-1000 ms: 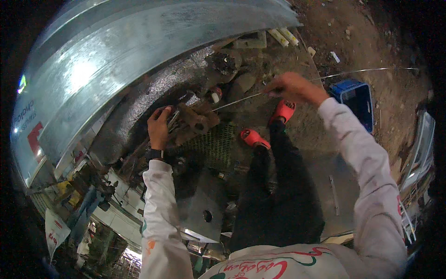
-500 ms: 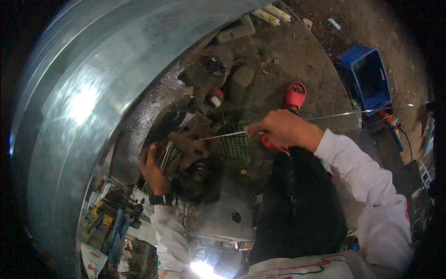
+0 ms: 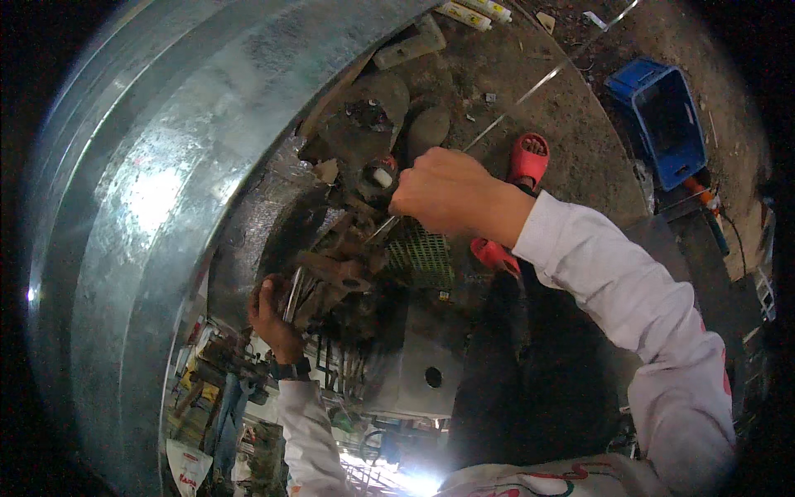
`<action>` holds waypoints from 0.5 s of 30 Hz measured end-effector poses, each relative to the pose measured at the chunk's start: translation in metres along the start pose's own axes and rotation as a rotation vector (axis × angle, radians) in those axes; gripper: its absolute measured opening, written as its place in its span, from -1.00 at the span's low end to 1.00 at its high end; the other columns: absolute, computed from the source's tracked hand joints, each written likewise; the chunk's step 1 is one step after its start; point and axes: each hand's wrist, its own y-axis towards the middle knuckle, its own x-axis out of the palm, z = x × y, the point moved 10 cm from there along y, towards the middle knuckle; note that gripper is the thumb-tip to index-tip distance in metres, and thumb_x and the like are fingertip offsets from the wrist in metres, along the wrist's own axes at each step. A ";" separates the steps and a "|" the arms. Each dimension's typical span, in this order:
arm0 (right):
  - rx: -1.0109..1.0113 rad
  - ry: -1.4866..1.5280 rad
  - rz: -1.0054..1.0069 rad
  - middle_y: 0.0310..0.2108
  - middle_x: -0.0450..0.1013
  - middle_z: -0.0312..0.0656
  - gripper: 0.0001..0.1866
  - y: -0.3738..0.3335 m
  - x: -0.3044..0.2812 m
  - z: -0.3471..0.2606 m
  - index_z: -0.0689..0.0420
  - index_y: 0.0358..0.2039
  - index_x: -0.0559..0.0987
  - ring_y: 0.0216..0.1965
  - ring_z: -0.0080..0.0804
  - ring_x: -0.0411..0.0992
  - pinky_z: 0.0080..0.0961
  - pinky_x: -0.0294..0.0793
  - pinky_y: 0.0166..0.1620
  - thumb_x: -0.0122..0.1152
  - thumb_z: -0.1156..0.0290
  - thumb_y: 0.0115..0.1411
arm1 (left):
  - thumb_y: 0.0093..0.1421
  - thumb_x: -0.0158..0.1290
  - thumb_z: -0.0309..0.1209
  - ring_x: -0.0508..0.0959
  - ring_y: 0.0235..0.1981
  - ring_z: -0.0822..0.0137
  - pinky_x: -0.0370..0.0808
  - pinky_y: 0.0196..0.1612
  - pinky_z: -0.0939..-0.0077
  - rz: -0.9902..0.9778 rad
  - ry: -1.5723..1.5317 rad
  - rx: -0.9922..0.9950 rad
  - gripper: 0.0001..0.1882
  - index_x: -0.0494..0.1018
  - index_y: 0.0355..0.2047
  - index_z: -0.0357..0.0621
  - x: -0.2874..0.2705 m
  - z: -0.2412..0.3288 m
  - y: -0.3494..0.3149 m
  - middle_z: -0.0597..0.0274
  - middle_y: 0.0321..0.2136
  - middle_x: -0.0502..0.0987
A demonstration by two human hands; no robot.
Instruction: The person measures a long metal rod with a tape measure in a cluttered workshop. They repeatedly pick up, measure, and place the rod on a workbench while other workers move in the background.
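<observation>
A long, thin metal rod slants from the machine up to the far right. My right hand is closed round it close to its lower end, which points at a rusty metal part of the machine. On the left, my left hand is curled against short shiny metal bars that stand beside the rusty part. Its fingers are partly in shadow, so the grip shows only in part. A dark band circles my left wrist.
A large curved sheet-metal surface fills the left side. Below the right hand lies a green grate. Pink sandals are on my feet. A blue crate stands at right, near an orange-headed tool. White tubes lie at the far edge.
My right hand has moved left and away from me. The rod has swung from nearly level to a steep slant toward the far right. My left hand has shifted slightly nearer.
</observation>
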 end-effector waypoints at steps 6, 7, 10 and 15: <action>0.014 0.049 -0.075 -0.38 0.57 -0.02 -0.82 0.018 -0.018 0.002 0.10 -0.43 0.66 -0.28 0.02 0.57 -0.10 0.56 -0.23 0.14 0.56 -0.06 | 0.27 0.08 -0.30 0.56 -0.17 0.29 0.48 -0.04 0.41 -0.009 -0.139 -0.059 -0.72 0.55 -0.21 -0.31 -0.005 -0.016 0.003 0.13 -0.24 0.58; 0.019 0.055 -0.090 -0.37 0.58 -0.01 -0.83 0.023 -0.021 0.000 0.11 -0.43 0.65 -0.28 0.02 0.57 -0.10 0.56 -0.23 0.15 0.56 -0.05 | 0.28 0.07 -0.31 0.56 -0.17 0.30 0.48 -0.04 0.42 -0.027 -0.117 -0.038 -0.72 0.54 -0.19 -0.31 -0.003 -0.013 0.004 0.13 -0.24 0.58; 0.034 0.110 -0.045 -0.36 0.60 0.02 -0.82 0.032 -0.021 -0.022 0.13 -0.44 0.69 -0.29 -0.01 0.60 -0.11 0.58 -0.25 0.26 0.48 -0.14 | 0.28 0.07 -0.31 0.56 -0.18 0.32 0.48 -0.04 0.44 -0.066 -0.083 0.032 -0.72 0.53 -0.18 -0.32 0.004 -0.005 0.007 0.15 -0.24 0.58; 0.148 0.044 -0.157 -0.33 0.58 -0.01 -0.86 0.029 0.012 -0.003 0.18 -0.41 0.63 -0.23 -0.02 0.57 -0.18 0.57 -0.19 0.19 0.49 -0.02 | 0.28 0.08 -0.31 0.57 -0.21 0.35 0.48 -0.06 0.46 -0.010 -0.109 0.053 -0.73 0.53 -0.21 -0.32 0.003 0.000 0.003 0.18 -0.26 0.59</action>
